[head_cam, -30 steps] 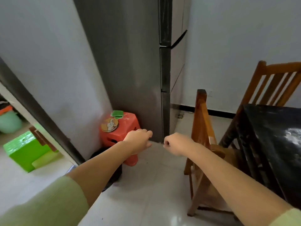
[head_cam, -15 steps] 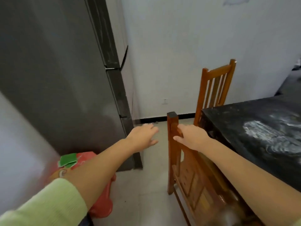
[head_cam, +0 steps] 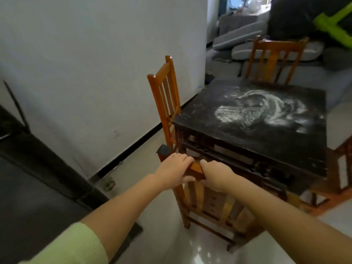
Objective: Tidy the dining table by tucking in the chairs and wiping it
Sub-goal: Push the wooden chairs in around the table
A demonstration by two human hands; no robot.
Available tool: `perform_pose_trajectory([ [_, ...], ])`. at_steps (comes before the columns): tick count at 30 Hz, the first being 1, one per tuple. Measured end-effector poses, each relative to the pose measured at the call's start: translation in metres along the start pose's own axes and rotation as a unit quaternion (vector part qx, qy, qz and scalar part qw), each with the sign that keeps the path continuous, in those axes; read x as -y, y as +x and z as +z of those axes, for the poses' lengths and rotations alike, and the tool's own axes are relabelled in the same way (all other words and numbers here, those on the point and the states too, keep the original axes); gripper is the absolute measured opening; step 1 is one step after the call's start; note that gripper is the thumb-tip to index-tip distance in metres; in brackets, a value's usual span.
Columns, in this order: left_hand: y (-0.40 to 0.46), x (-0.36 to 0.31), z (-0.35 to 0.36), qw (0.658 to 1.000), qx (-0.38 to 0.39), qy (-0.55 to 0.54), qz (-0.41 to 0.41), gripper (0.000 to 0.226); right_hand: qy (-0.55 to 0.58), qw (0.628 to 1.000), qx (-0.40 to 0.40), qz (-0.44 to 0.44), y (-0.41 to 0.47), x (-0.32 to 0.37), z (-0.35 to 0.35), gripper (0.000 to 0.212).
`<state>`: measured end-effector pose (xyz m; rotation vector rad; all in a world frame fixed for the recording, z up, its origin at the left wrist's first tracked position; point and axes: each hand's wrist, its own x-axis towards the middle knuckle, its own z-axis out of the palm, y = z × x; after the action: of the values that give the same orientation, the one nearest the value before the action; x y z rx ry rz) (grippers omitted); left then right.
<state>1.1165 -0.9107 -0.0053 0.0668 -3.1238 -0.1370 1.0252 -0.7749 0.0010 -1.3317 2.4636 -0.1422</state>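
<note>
Head view: I see my left hand point(head_cam: 174, 171) and right hand point(head_cam: 216, 175) both curled around the top rail of the near chair point(head_cam: 207, 204), which stands against the dark table's point(head_cam: 253, 134) near edge. White powder point(head_cam: 261, 109) smears the tabletop. Two more chairs point(head_cam: 165, 96) point(head_cam: 274, 60) flank it.

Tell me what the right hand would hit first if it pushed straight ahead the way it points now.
Probably the near edge of the dark table: the right hand grips the near chair's top rail and points toward it, with only a short gap visible. Depth is uncertain.
</note>
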Motion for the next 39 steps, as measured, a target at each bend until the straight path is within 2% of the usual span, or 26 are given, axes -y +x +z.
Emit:
perform_pose_trajectory([
  [5,0.017,0.015,0.005,0.997,0.01,0.0,0.071,0.041,-0.029,0.994,-0.05,0.092,-0.013,0.008,0.003,0.025],
  [10,0.03,0.018,0.009,0.994,0.033,-0.002,0.101,0.039,-0.025,0.983,-0.037,0.176,-0.054,-0.022,0.005,0.032],
  [13,0.031,0.019,0.01,0.993,0.019,0.013,0.113,0.043,-0.002,0.978,-0.028,0.206,-0.075,-0.04,0.002,0.029],
  [16,0.033,0.022,0.011,0.99,0.002,0.045,0.131,0.05,0.019,0.975,-0.027,0.22,-0.08,-0.044,0.001,0.026],
  [20,0.035,0.024,0.012,0.986,-0.003,0.074,0.149,0.055,0.011,0.973,-0.043,0.227,-0.077,-0.042,0.003,0.03],
  [26,0.04,0.059,0.004,0.978,0.009,0.114,0.175,0.057,0.005,0.973,-0.054,0.224,-0.059,-0.012,0.01,0.034],
  [39,0.039,0.069,0.003,0.98,0.001,0.092,0.177,0.055,0.003,0.975,-0.06,0.212,-0.052,-0.009,0.014,0.034],
])
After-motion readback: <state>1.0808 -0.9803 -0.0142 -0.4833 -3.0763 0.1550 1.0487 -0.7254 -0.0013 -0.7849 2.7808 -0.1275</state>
